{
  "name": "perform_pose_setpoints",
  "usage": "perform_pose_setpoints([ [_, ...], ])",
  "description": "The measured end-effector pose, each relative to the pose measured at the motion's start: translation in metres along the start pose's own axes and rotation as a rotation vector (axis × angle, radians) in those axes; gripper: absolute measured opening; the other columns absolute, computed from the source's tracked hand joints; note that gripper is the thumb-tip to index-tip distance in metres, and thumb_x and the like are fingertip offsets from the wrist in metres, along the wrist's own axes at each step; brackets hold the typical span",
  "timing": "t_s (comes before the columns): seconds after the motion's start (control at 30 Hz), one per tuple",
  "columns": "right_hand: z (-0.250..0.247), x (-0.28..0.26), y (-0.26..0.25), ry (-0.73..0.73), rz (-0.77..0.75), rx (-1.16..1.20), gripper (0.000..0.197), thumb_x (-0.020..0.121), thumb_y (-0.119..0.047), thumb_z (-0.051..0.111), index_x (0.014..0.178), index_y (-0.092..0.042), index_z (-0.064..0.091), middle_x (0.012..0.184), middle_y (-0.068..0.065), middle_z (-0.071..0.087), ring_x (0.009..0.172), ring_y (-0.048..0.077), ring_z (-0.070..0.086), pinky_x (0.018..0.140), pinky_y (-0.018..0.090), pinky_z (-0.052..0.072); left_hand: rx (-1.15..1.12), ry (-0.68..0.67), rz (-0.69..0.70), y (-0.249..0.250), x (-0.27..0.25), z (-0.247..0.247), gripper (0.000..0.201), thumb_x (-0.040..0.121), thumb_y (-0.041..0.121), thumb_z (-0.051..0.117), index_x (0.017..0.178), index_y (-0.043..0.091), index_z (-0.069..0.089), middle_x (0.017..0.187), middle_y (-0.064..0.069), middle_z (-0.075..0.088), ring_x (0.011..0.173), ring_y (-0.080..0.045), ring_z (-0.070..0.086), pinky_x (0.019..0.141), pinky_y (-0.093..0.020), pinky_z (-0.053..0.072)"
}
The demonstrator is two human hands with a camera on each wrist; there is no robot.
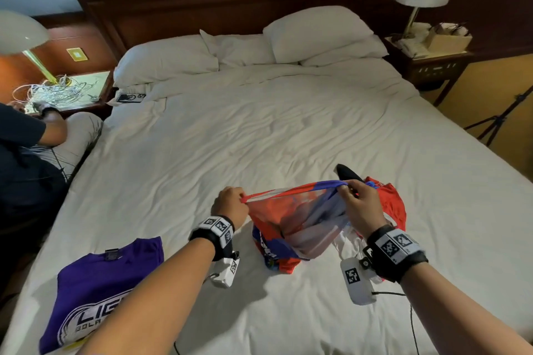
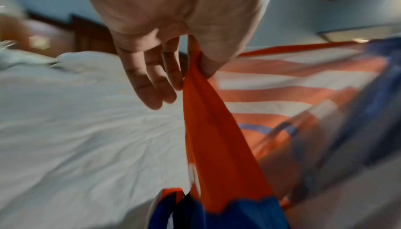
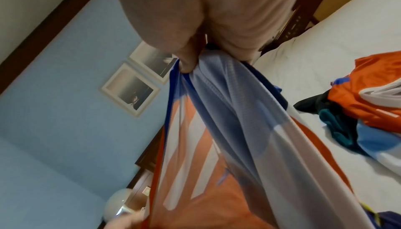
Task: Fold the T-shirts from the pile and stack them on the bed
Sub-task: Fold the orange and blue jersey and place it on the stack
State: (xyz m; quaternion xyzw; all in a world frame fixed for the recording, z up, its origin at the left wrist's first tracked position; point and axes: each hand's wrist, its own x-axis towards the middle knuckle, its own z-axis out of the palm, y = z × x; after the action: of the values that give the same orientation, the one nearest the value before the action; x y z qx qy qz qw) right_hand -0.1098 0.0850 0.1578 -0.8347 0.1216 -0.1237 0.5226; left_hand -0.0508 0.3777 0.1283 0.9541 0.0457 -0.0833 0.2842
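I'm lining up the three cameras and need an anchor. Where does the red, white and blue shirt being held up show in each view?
Head: the striped shirt hangs low and centre-right, stretched between the left hand and right hand.
Left wrist: it fills the centre and right, pinched under the thumb.
Right wrist: it drapes down the middle.
Shared landmark: the white bed, in all three.

An orange, blue and white striped T-shirt (image 1: 291, 219) hangs stretched between two pinch points at its top edge, its body drooping below them — lower folds touching the bed (image 1: 259, 124). The remaining pile (image 1: 389, 202) lies just beyond the right-side grip; a folded purple T-shirt (image 1: 98, 282) lies flat, below-left of the left-side grip.
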Motion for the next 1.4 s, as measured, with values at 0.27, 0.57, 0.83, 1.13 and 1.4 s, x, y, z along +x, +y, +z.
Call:
perform_pose_setpoints([
  [0.27, -0.021, -0.007, 0.008, 0.064, 0.112, -0.172, 0.02, 0.095, -0.003, 0.065, 0.113, -0.009, 0.07, 0.089, 0.0, 0.063, 0.089, 0.024, 0.062, 0.067, 0.009, 0.033, -0.488, 0.131, -0.184, -0.029, 0.016, -0.013, 0.032, 0.08, -0.005, 0.059, 0.079, 0.021, 0.075, 0.085, -0.006, 0.076, 0.09, -0.03, 0.071, 0.082, -0.034, 0.057],
  [0.57, 0.054, -0.034, -0.007, -0.603, -0.09, -0.239, 0.017, 0.094, -0.011, 0.065, 0.105, -0.023, 0.07, 0.085, -0.007, 0.067, 0.077, 0.005, 0.061, 0.074, 0.019, 0.047, -0.334, -0.4, 0.334, 0.064, -0.031, -0.02, 0.009, 0.088, 0.011, 0.071, 0.089, 0.014, 0.079, 0.078, -0.005, 0.076, 0.073, -0.019, 0.073, 0.071, -0.031, 0.061],
  [0.83, 0.031, 0.0, 0.02, -0.54, -0.012, -0.551, 0.041, 0.091, -0.008, 0.062, 0.132, -0.007, 0.065, 0.129, 0.013, 0.067, 0.125, 0.028, 0.059, 0.105, 0.031, 0.044, 0.117, -0.226, 0.18, 0.022, 0.012, -0.05, 0.018, 0.09, 0.01, 0.057, 0.082, 0.016, 0.073, 0.085, -0.01, 0.073, 0.079, -0.029, 0.07, 0.077, -0.038, 0.06],
  [1.13, 0.005, 0.056, 0.058, -0.067, 0.264, -0.336, 0.016, 0.08, -0.009, 0.07, 0.066, -0.015, 0.072, 0.069, 0.007, 0.071, 0.067, 0.027, 0.068, 0.064, 0.034, 0.057, -0.734, 0.065, -0.348, -0.043, 0.052, -0.032, 0.016, 0.093, 0.006, 0.059, 0.077, 0.007, 0.061, 0.084, -0.024, 0.068, 0.075, -0.035, 0.068, 0.075, -0.052, 0.062],
  [1.4, 0.031, 0.167, -0.043, 0.254, 0.116, 0.273, 0.028, 0.087, 0.002, 0.062, 0.1, -0.015, 0.08, 0.09, 0.0, 0.074, 0.086, 0.024, 0.072, 0.083, 0.048, 0.062, -1.272, 0.211, -0.075, 0.067, 0.13, -0.095, 0.009, 0.101, 0.004, 0.052, 0.094, 0.007, 0.057, 0.089, -0.019, 0.068, 0.081, -0.032, 0.07, 0.078, -0.05, 0.062],
])
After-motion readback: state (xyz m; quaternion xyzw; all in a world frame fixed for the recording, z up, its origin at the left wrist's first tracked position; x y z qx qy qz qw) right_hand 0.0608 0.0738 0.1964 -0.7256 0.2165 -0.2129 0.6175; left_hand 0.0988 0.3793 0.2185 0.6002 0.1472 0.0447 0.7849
